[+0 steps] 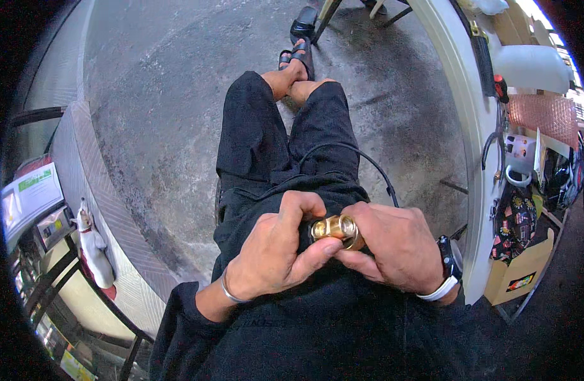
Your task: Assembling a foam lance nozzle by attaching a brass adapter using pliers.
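Observation:
Over my lap, both hands meet on a shiny brass fitting (333, 227) with a hexagonal part and a round open end. My left hand (266, 244), with a silver bangle at the wrist, pinches its left side between thumb and curled fingers. From the other side, my right hand (397, 247) closes round the fitting's right end and hides part of it. A dark watch (449, 255) and a white band (439, 289) are on the right wrist.
A black cable (368, 159) loops over my lap. The white table (446, 51) on the right bears a black-handled tool (482, 60), bubble wrap (543, 117) and a white mug (518, 176). A cardboard box (514, 279) stands beside it. At left lies a white dog (98, 251).

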Demonstrator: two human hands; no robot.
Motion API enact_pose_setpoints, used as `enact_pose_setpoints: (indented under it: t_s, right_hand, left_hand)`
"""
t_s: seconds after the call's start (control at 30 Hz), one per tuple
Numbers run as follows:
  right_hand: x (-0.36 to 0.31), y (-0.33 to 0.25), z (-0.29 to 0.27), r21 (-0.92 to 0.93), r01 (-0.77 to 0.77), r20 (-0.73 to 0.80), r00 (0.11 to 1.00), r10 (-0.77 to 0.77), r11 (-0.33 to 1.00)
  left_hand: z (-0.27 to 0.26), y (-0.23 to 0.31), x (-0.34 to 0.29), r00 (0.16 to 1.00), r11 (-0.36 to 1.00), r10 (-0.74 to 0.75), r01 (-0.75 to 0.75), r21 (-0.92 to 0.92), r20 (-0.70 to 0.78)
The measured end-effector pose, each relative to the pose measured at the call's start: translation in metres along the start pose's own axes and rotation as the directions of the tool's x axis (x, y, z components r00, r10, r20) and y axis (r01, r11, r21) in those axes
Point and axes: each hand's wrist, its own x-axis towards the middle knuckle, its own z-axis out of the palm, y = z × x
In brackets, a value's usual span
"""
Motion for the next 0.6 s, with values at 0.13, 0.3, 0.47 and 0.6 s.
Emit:
enact_pose_setpoints:
  t_s: [0.13, 0.3, 0.47, 0.6]
  right_hand:
    - [0.001, -0.003, 0.004, -0.022, -0.04, -0.026, 0.999, 0.04, 0.999]
    - [0.009, -0.007, -0.014, -0.106, -0.137, 0.15, 0.977, 0.152, 0.985]
    - [0.007, -0.008, -0.025, 0.002, -0.143, 0.239, 0.961, 0.138, 0.99]
    - [0.002, -0.003, -0.02, 0.066, -0.153, 0.265, 0.955, 0.131, 0.986]
  left_hand:
    - [0.007, -0.009, 0.0, 0.993, 0.981, -0.119, 0.115, -0.159, -0.019]
    - [0.02, -0.008, 0.002, 0.957, 0.859, -0.281, 0.284, -0.427, 0.07]
    - [0.019, 0.003, 0.002, 0.944, 0.702, -0.272, 0.326, -0.633, 0.185]
    - [0.016, 0.007, -0.001, 0.93, 0.708, -0.288, 0.368, -0.603, 0.229]
